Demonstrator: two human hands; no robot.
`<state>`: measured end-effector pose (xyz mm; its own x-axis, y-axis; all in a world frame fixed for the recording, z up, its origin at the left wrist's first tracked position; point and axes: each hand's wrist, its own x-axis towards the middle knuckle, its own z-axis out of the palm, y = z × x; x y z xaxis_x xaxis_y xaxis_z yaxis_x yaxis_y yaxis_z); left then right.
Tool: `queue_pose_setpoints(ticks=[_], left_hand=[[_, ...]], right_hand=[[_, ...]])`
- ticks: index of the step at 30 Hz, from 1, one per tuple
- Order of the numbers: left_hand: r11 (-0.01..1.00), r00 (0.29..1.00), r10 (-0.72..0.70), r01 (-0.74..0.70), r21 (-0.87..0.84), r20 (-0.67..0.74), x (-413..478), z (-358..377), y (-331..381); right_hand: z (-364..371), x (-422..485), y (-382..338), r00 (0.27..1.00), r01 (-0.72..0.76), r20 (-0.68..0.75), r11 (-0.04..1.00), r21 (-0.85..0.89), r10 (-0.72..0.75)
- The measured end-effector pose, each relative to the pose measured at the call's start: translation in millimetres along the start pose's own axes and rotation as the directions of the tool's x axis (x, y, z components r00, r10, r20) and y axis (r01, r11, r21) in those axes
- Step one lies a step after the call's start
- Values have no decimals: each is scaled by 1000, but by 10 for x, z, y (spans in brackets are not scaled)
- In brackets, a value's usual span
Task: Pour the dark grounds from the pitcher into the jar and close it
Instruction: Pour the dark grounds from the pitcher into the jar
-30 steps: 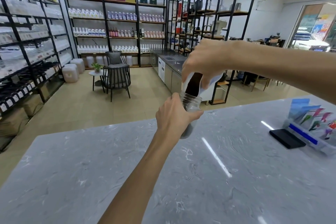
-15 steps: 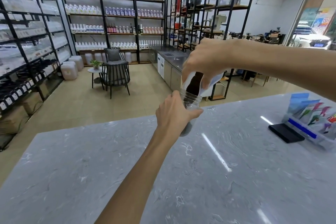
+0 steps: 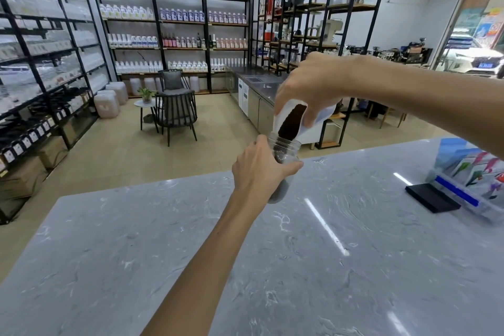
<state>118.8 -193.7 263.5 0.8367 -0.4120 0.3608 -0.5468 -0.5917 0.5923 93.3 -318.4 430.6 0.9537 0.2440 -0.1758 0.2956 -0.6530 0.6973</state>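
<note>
My left hand [image 3: 259, 172] grips a clear jar [image 3: 285, 148] held above the far part of the grey marble counter [image 3: 272, 254]. Only the jar's threaded neck and a bit of its base show past my fingers. My right hand [image 3: 316, 84] holds a white pitcher [image 3: 319, 117] tipped steeply over the jar's mouth. Dark grounds [image 3: 291, 121] slide down the pitcher's inside and into the jar. No lid for the jar is visible.
A black flat object [image 3: 432, 197] lies on the counter at the right, beside a clear box [image 3: 469, 185] of coloured packets. Beyond the counter's far edge are shop shelves, a stainless worktop [image 3: 261, 87], a chair [image 3: 177, 106] and a small table.
Both hands keep their pose with the pitcher tipped over the jar. More dark grounds now show in the jar's neck. The view has tilted slightly.
</note>
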Motion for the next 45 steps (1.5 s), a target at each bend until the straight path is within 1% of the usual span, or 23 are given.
queue_pose_setpoints(ticks=[4, 8, 11, 14, 18, 21, 23, 28, 31, 34, 35, 37, 38, 41, 45], left_hand=[[1000, 1000, -3, 3, 9, 1, 14, -7, -13], [1000, 1000, -2, 2, 9, -3, 20, -2, -34], [1000, 1000, -6, 6, 19, 5, 25, 2, -43], [1000, 1000, -7, 7, 17, 0, 21, 22, -51], [1000, 1000, -9, 9, 21, 7, 15, 23, -47], [1000, 1000, -11, 11, 14, 12, 6, 26, -48], [1000, 1000, -13, 13, 15, 10, 3, 24, -47], [1000, 1000, -7, 7, 8, 10, -18, 60, -36], [1000, 1000, -3, 3, 9, 12, -23, 69, -26], [1000, 1000, -1, 1, 9, 4, -37, 83, -22], [1000, 1000, -2, 2, 9, -1, -33, 84, -23], [1000, 1000, 0, 0, 6, 3, -32, 85, -27], [1000, 1000, 3, -3, 3, 8, -34, 89, -27], [1000, 1000, -1, 1, 3, 18, -42, 107, -30], [1000, 999, 3, -3, 10, 34, -61, 128, -26]], right_hand=[[-1, 49, -7, 1000, 21, 2, 1000, -10, -21], [6, 40, 31, 1000, -11, -19, 1000, -3, 11], [53, 64, 6, 1000, 14, 7, 999, -34, -14], [45, 40, 20, 1000, -27, 8, 999, -28, 27], [52, 62, -6, 1000, 2, -11, 998, -58, -2], [42, 32, 18, 996, -79, -22, 992, 95, 81], [53, 41, 3, 994, -105, -18, 981, 163, 109], [95, 20, -2, 988, -142, -32, 970, 199, 151], [85, 37, -42, 991, -133, 19, 978, 160, 131], [77, -4, -17, 992, -122, -26, 987, 102, 125], [82, -4, -13, 995, -88, -36, 994, 59, 90], [83, 21, -37, 1000, 2, -9, 997, -73, -3], [76, 23, -52, 1000, 14, 5, 996, -93, -13], [50, 4, -60, 999, -18, 28, 999, -51, 20], [78, -5, -109, 998, 37, 61, 997, -74, -33]])
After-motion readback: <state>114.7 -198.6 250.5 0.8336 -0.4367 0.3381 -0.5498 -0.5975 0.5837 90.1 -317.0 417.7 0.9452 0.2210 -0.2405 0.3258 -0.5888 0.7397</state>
